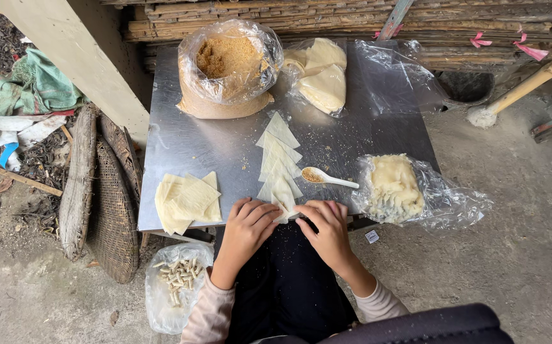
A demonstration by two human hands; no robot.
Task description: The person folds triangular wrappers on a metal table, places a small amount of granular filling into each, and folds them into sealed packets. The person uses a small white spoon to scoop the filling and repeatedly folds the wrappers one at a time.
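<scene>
1. Two hands at the near edge of the metal table (180, 137): left hand (248, 224) and right hand (328, 227), fingers curled inward, both pinching the nearest wrapper (283, 205) of a row. It looks part-folded or rolled between the fingertips; I cannot tell whether filling is already inside.
2. Handling, as I judge it: the wrapper is a thin, pale, floppy sheet, very light, likely to tear or crease under a hard pinch. Best held at its edges and corners with fingertips, supported by the tabletop.
3. Below the table edge, left of the person's knees, an open plastic bag (171, 299) on the ground holds small finished rolls (178, 275).
4. Just beyond the hands, a row of overlapping wrappers (278, 156) runs away up the table centre.
5. Right of that row, a white spoon (327, 177) lies with brown filling in its bowl, apart from both hands.
6. Near-left corner: loose stack of square wrappers (186, 200).
7. Near-right corner, overhanging the edge: clear bag of pale dough-like sheets (395, 186).
8. Far side: big clear bag of brown crumbly filling (228, 67), open at top; beside it another bag of wrappers (320, 76).
9. Behind the table, stacked bamboo poles (352, 16); flat woven baskets (113, 210) lean at the left.
</scene>
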